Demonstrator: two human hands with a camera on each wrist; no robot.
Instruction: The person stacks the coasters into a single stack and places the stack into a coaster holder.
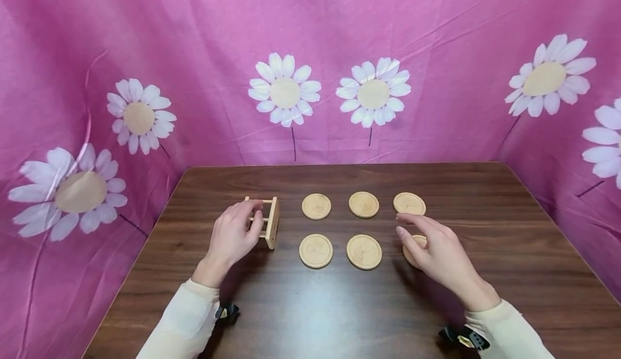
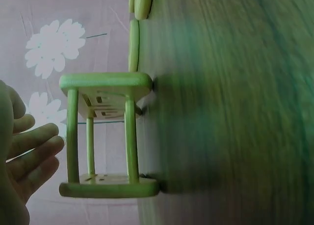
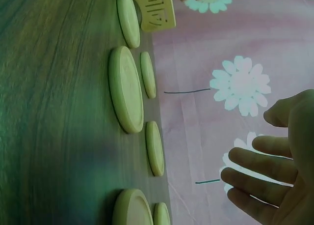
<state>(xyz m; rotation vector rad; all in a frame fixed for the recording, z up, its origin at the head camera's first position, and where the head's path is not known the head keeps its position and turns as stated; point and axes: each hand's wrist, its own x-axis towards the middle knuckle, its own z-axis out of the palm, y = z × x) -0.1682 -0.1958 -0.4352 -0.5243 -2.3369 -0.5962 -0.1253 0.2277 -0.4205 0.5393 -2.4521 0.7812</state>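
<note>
A small wooden rack point(image 1: 273, 223) with end panels and thin rods stands at the left of the table. My left hand point(image 1: 236, 230) hovers over its near left side; in the left wrist view the loosely bent fingers point(image 2: 37, 149) are beside the rack, apart from it. Several round wooden coasters lie flat in two rows, among them a front left one point(image 1: 316, 251) and a front middle one point(image 1: 364, 252). Above the front right coaster point(image 1: 408, 252), partly hiding it, is my right hand point(image 1: 443, 251). Its relaxed fingers hold nothing in the right wrist view.
The back row holds a left coaster point(image 1: 316, 206), a middle one point(image 1: 364, 205) and a right one point(image 1: 409, 204). They lie on a dark wooden table point(image 1: 320, 316). A pink cloth point(image 1: 330, 19) with white daisies hangs behind the table and at its sides.
</note>
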